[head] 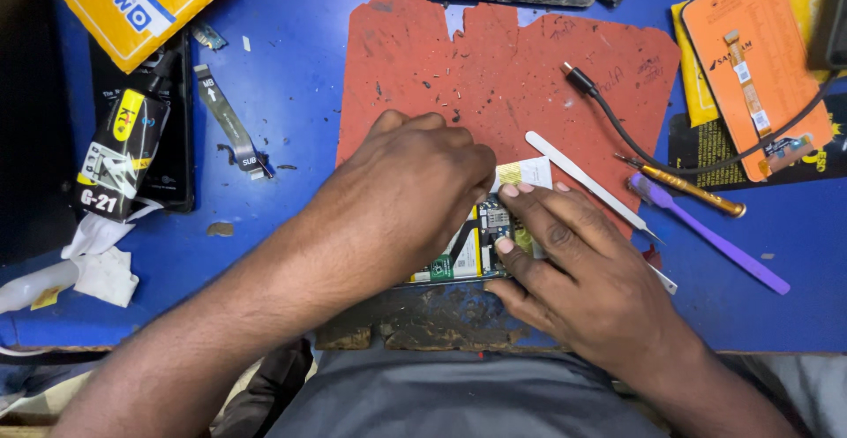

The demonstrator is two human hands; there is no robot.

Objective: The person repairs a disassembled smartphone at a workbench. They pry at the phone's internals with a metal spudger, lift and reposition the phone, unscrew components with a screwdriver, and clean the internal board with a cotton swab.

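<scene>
An opened phone with its battery and circuit board showing lies on the near edge of a worn red mat. My left hand is curled over the phone's left half, fingertips pinched at its upper edge; what they pinch is hidden. My right hand steadies the phone from the right, fingers spread across its board and thumb at its lower edge. A small white label lies just above the phone, by my fingertips.
Silver tweezers, a brass-handled screwdriver and a purple pry tool lie right of the phone. A black cable plug rests on the mat. An orange parts pack, a flex ribbon, a glue tube and a yellow box ring the blue table.
</scene>
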